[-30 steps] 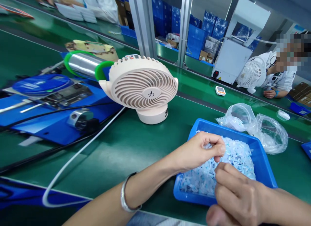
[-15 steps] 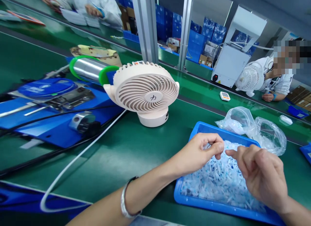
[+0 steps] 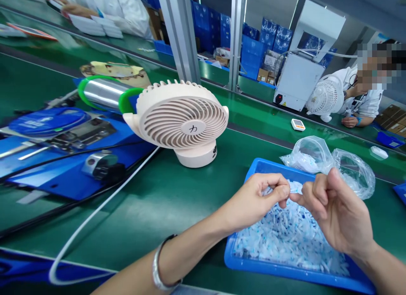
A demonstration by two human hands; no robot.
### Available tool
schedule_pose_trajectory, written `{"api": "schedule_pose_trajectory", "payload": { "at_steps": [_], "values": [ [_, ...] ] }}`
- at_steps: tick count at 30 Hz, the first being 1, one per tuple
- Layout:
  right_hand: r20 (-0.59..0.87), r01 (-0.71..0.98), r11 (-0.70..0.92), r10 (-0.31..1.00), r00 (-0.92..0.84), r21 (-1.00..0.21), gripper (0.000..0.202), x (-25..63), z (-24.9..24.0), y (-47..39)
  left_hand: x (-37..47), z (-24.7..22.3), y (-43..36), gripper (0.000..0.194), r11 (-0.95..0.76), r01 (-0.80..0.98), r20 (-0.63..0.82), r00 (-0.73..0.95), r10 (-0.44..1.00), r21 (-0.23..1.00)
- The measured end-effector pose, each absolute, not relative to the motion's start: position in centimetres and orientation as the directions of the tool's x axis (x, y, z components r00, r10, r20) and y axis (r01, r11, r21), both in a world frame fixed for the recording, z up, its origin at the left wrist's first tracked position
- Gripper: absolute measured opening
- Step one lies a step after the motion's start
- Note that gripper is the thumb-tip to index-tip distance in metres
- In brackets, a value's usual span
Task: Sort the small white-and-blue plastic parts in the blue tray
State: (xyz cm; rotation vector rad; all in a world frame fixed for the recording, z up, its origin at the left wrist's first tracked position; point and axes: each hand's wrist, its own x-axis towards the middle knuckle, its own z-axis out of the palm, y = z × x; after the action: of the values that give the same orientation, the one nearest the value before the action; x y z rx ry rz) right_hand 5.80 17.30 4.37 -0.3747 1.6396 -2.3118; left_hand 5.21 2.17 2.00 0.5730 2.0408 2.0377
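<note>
My left hand [image 3: 264, 197] is closed in a pinch above a blue tray [image 3: 250, 267]. Whatever sits between its thumb and forefinger is too small to make out. My right hand [image 3: 342, 214] has its index finger stretched toward the left fingertips, meeting them or nearly so. Its thumb stands up and apart, the other fingers are partly curled, and I see nothing held in it. Below both hands, many small white and light-blue pieces [image 3: 285, 240] fill the tray.
Two clear plastic bags [image 3: 312, 153] lie behind the tray. A cream fan [image 3: 187, 121] stands left of it, its white cable [image 3: 104, 202] crossing the green bench. Tools and a metal roller [image 3: 104, 92] lie farther left. Co-workers sit across the bench.
My right hand has turned, its thumb lifting and palm showing more. Its index fingertip has come closer to the left fingertips. The left hand keeps its pinch.
</note>
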Motion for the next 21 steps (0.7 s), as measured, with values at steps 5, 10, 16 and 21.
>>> {"api": "schedule_pose_trajectory", "payload": {
  "at_steps": [5, 10, 16, 21],
  "values": [
    [0.054, 0.097, -0.338, -0.411, -0.910, -0.936, 0.040, 5.34, 4.29, 17.39, 5.21, 2.00, 2.21, 0.024, 0.003, 0.144, 0.131, -0.912, 0.389, 0.990],
    [0.017, 0.141, -0.344, -0.418, -0.908, -0.928, 0.039, 5.13, 4.44, 17.47, 5.24, 1.98, 2.21, 0.023, 0.013, 0.154, 0.138, -0.918, 0.371, 0.988],
    [0.043, 0.136, -0.361, -0.445, -0.894, -0.922, 0.040, 5.17, 4.41, 17.51, 5.24, 1.93, 2.21, 0.021, -0.017, 0.145, 0.141, -0.915, 0.379, 0.989],
    [0.165, -0.004, -0.326, -0.468, -0.868, -0.945, 0.041, 5.44, 4.37, 17.32, 5.14, 1.75, 2.15, 0.022, -0.084, 0.097, 0.122, -0.909, 0.398, 0.992]
  ]
}}
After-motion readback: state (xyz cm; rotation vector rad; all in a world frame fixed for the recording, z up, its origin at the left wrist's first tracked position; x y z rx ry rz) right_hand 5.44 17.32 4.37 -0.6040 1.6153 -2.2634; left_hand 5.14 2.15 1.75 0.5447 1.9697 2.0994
